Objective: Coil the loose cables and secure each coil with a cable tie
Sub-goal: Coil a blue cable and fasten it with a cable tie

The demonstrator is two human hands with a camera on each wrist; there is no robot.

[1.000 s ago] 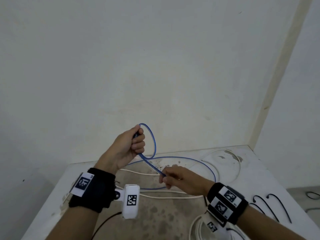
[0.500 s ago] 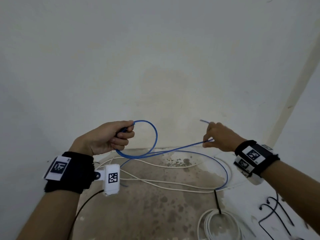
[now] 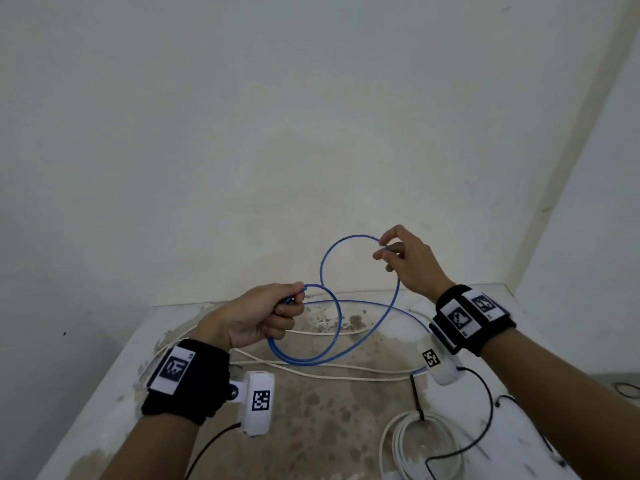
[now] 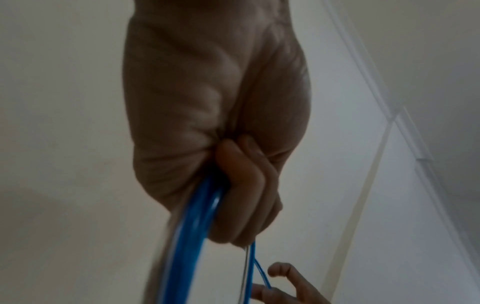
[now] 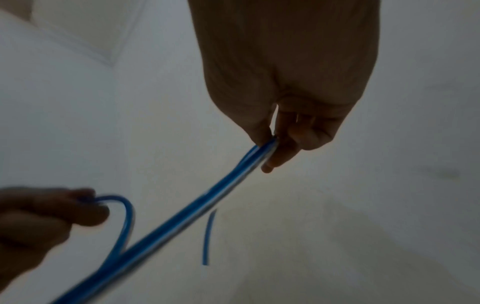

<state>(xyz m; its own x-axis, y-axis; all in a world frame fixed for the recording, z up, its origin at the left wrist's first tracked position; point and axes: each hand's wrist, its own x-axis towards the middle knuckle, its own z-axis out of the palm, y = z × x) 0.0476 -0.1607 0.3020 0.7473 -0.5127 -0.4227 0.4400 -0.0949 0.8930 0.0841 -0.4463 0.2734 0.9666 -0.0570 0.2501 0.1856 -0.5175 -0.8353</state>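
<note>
A thin blue cable hangs in the air between both hands above the stained table. My left hand grips one small loop of it in a fist, with the strands running out under the curled fingers. Up and to the right, my right hand pinches the cable between thumb and fingertips, forming a second, larger loop. The rest of the blue cable trails down onto the table behind my right wrist.
A loose white cable snakes across the table. A coiled white cable with a black tie lies at the front right. Thin black ties lie by the right edge. Walls close the back and right.
My right hand has risen and swung back toward the left hand, bending the stretched cable into a new, larger loop. The left hand still grips the first loop.
</note>
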